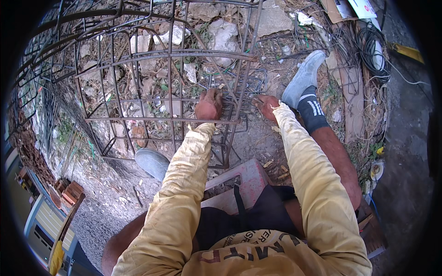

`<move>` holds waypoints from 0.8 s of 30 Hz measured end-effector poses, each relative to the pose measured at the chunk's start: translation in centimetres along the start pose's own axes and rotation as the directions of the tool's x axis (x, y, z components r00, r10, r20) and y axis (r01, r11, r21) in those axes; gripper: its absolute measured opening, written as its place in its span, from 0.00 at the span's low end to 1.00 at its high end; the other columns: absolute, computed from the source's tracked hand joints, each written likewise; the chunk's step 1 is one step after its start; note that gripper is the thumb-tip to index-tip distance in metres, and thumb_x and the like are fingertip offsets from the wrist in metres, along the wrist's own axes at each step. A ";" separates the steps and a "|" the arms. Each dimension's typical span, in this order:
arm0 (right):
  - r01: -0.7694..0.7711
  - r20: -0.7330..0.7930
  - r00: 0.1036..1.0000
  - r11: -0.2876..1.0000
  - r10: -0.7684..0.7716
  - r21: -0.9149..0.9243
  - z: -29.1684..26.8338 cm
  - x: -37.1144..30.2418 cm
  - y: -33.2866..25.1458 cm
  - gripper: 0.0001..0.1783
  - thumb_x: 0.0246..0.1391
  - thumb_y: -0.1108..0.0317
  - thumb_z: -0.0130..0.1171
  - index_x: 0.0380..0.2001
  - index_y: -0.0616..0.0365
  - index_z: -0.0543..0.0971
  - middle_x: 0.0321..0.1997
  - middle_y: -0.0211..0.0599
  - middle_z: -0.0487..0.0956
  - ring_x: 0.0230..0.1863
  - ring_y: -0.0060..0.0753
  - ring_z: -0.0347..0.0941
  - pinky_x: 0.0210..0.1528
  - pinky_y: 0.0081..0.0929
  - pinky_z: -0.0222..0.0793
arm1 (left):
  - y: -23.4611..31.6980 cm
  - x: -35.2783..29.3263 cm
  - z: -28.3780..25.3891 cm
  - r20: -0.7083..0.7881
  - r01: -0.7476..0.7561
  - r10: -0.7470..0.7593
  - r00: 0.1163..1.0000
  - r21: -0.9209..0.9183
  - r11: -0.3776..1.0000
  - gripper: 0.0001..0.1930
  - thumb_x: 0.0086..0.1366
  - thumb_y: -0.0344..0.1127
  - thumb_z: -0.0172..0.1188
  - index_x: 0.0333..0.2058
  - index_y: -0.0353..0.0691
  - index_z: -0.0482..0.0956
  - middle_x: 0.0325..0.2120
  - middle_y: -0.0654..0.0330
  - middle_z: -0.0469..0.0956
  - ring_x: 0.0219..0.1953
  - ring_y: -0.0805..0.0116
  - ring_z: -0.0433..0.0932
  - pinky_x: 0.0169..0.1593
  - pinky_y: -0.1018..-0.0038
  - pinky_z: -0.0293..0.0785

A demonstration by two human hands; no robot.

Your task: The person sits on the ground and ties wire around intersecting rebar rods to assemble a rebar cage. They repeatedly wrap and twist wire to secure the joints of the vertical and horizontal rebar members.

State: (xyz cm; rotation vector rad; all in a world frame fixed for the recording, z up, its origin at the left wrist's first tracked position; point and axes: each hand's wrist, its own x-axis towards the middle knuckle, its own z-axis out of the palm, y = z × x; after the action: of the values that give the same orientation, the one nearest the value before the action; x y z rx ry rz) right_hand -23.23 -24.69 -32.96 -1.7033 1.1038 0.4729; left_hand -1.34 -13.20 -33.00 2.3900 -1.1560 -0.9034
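Note:
My left hand [209, 105] is closed, its fingers curled down among the bars of a rusty rebar cage [205, 120]. What it grips, if anything, is hidden beneath the fingers. To its right, just beyond the cage's corner bars, my right hand [267, 106] points leftward with fingers pressed together. Anything in that pinch is too small to make out. Between and beyond the hands lies a pile of bent steel stirrups [253, 82] on the dirt.
Broken concrete chunks [223, 39] and dry debris lie under and behind the cage. A worn reddish plastic seat [251, 179] is below my body. My shoes [304, 76] flank the work. At right are a wooden plank [352, 101] and coiled black cable [372, 50]; bricks [71, 194] stand left.

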 end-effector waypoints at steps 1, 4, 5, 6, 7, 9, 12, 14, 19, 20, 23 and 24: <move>-0.033 0.007 0.999 0.999 0.033 -0.027 -0.2 0.1 -0.5 0.24 0.60 0.58 0.55 0.55 0.59 0.74 0.55 0.55 0.75 0.57 0.52 0.71 0.57 0.36 0.67 | -0.2 -0.2 0.2 -0.052 -0.011 0.009 0.999 -0.025 1.000 0.10 0.65 0.43 0.54 0.39 0.48 0.76 0.36 0.49 0.77 0.40 0.44 0.77 0.42 0.53 0.73; -0.084 0.053 0.995 0.996 0.083 0.027 0.0 0.3 -1.0 0.23 0.59 0.58 0.55 0.54 0.58 0.75 0.54 0.54 0.76 0.56 0.50 0.72 0.57 0.36 0.66 | -0.7 -0.3 0.8 -0.151 -0.011 -0.008 0.989 -0.122 0.992 0.10 0.64 0.43 0.55 0.39 0.46 0.77 0.35 0.49 0.78 0.39 0.44 0.77 0.42 0.55 0.73; -0.094 0.073 0.993 0.993 0.090 0.068 0.1 0.3 -1.0 0.22 0.59 0.58 0.55 0.53 0.57 0.75 0.53 0.54 0.76 0.56 0.49 0.72 0.57 0.36 0.66 | -1.0 -0.1 0.9 -0.173 -0.006 -0.022 0.985 -0.159 0.987 0.10 0.64 0.44 0.56 0.38 0.45 0.78 0.34 0.49 0.78 0.39 0.45 0.77 0.42 0.56 0.72; -0.098 0.088 0.992 0.991 0.090 0.093 0.3 0.4 -0.8 0.21 0.59 0.59 0.54 0.52 0.57 0.76 0.52 0.53 0.77 0.56 0.48 0.73 0.57 0.35 0.66 | -1.1 0.1 0.8 -0.159 0.047 -0.080 0.984 -0.197 0.979 0.10 0.64 0.43 0.56 0.38 0.45 0.78 0.34 0.49 0.79 0.38 0.45 0.78 0.42 0.57 0.72; -0.102 0.104 0.991 0.988 0.090 0.119 0.5 0.4 -0.7 0.20 0.59 0.60 0.54 0.52 0.56 0.76 0.52 0.52 0.77 0.55 0.47 0.73 0.57 0.35 0.66 | -1.1 0.5 0.6 -0.143 0.101 -0.137 0.980 -0.235 0.967 0.10 0.65 0.43 0.55 0.38 0.45 0.78 0.33 0.48 0.79 0.37 0.46 0.78 0.42 0.57 0.72; -0.120 0.096 0.990 0.979 0.106 0.164 0.9 0.4 -0.4 0.17 0.58 0.62 0.53 0.49 0.56 0.77 0.47 0.48 0.79 0.50 0.43 0.74 0.53 0.33 0.67 | -2.0 1.5 0.2 -0.148 0.212 -0.265 0.953 -0.297 0.931 0.11 0.65 0.43 0.54 0.38 0.44 0.79 0.32 0.48 0.80 0.36 0.47 0.79 0.42 0.59 0.72; -0.158 0.045 0.987 0.955 0.152 0.251 1.7 0.2 0.6 0.15 0.57 0.67 0.52 0.47 0.57 0.77 0.42 0.42 0.81 0.42 0.37 0.76 0.47 0.31 0.68 | -2.8 2.7 -0.7 -0.169 0.315 -0.372 0.913 -0.288 0.904 0.12 0.66 0.41 0.53 0.39 0.40 0.78 0.31 0.50 0.81 0.35 0.49 0.79 0.43 0.61 0.72; -0.163 0.039 0.986 0.926 0.159 0.339 2.3 0.2 2.0 0.16 0.57 0.67 0.53 0.48 0.58 0.77 0.45 0.43 0.80 0.46 0.37 0.76 0.50 0.30 0.67 | -4.4 2.5 -0.2 -0.168 0.247 -0.341 0.925 -0.415 0.875 0.12 0.66 0.40 0.52 0.42 0.40 0.76 0.33 0.49 0.80 0.37 0.48 0.79 0.44 0.61 0.72; -0.097 -0.007 0.995 0.986 0.099 0.137 2.3 -0.2 2.0 0.20 0.56 0.59 0.55 0.49 0.56 0.77 0.52 0.50 0.77 0.57 0.46 0.72 0.60 0.33 0.63 | -2.3 0.1 -0.9 -0.229 -0.164 0.131 0.965 -0.132 0.978 0.19 0.63 0.36 0.54 0.53 0.41 0.71 0.42 0.47 0.77 0.45 0.47 0.76 0.51 0.60 0.71; -0.099 0.023 0.995 0.991 0.098 0.089 2.1 0.0 1.8 0.20 0.56 0.58 0.55 0.49 0.56 0.77 0.53 0.51 0.76 0.57 0.47 0.71 0.60 0.33 0.63 | -2.5 0.0 -0.2 -0.155 -0.125 0.108 0.982 -0.105 0.987 0.20 0.61 0.38 0.57 0.52 0.41 0.73 0.42 0.48 0.78 0.47 0.47 0.75 0.52 0.59 0.71; -0.107 0.051 0.993 0.993 0.104 0.059 2.4 0.8 2.3 0.24 0.57 0.56 0.53 0.52 0.58 0.75 0.56 0.55 0.74 0.60 0.50 0.69 0.62 0.34 0.61 | -1.2 0.3 -0.1 -0.011 -0.047 0.046 0.999 -0.171 0.984 0.19 0.60 0.41 0.59 0.49 0.42 0.76 0.42 0.48 0.78 0.47 0.47 0.75 0.52 0.59 0.71; -0.118 0.066 0.991 0.990 0.113 0.074 2.0 0.6 1.4 0.25 0.58 0.56 0.53 0.54 0.59 0.74 0.56 0.56 0.73 0.60 0.50 0.69 0.62 0.35 0.61 | -1.1 0.4 -0.2 -0.048 -0.041 0.033 0.998 -0.177 0.983 0.16 0.60 0.44 0.60 0.44 0.42 0.78 0.41 0.48 0.78 0.45 0.47 0.76 0.49 0.58 0.71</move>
State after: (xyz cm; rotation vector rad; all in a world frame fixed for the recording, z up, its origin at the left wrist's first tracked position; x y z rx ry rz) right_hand -23.73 -23.27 -34.92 -1.5527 1.1657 0.5447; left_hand -0.38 -12.78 -33.59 2.2273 -1.0532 -0.8960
